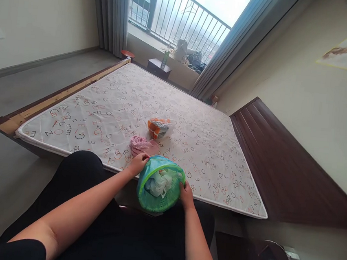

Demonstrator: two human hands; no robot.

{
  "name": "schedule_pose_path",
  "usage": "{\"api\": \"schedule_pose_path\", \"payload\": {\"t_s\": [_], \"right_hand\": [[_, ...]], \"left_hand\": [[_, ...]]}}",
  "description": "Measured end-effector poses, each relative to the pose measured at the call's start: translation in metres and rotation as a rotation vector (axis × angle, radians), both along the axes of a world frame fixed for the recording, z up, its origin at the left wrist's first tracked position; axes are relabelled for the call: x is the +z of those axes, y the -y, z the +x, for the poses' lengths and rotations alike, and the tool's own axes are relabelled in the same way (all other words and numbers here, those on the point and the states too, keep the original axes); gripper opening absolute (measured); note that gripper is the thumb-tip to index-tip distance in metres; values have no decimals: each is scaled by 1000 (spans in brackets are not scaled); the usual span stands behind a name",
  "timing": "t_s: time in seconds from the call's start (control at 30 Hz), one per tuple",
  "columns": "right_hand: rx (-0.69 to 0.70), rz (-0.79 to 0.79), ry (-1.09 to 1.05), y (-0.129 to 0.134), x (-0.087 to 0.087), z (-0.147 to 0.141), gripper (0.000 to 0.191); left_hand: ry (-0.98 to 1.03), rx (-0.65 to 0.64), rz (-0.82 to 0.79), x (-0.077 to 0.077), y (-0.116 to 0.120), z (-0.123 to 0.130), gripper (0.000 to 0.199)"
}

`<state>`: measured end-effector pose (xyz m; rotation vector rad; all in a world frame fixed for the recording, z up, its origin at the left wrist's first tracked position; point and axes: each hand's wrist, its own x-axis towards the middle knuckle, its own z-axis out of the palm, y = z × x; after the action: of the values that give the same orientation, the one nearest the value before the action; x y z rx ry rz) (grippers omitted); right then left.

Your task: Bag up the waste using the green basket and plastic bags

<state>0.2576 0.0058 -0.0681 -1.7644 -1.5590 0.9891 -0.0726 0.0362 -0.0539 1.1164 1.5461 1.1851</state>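
- Presently the left hand (pixel 139 162) is pinching the upper left rim of a green mesh basket (pixel 159 184), fingers closed on the edge; the right hand (pixel 186 195) is pressing against the basket's right side, though whether its fingers are wrapping the rim cannot be told.
- The basket is sitting tipped toward the person at the near edge of the mattress (pixel 208 149), its mouth facing up and inward, with pale bundled cloth (pixel 159 184) lying inside.
- Risk, as a judgement: the basket is resting half over the mattress edge above the person's lap, so a loosened hold on either side is likely to let it roll off toward the floor.
- The soft mesh wall is likely to buckle under uneven pressure, spilling the cloth.
- A pink cloth (pixel 143 145) is lying on the mattress just beyond the left hand, near enough to be dragged along with a sweep of the wrist.
- An orange and grey bundle (pixel 159 128) is lying farther in, well apart from both hands.
- A dark headboard (pixel 280 165) is running along the right.
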Motion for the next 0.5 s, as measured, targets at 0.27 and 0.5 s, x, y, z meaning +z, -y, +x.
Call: {"api": "schedule_pose_path", "payload": {"t_s": [0.27, 0.5], "right_hand": [[-41, 99, 220, -3, 9, -33, 52], [-27, 111, 222, -4, 21, -55, 38]], "left_hand": [[-484, 17, 345, 57, 18, 2, 21], [-919, -50, 460, 85, 41, 12, 24]]}}
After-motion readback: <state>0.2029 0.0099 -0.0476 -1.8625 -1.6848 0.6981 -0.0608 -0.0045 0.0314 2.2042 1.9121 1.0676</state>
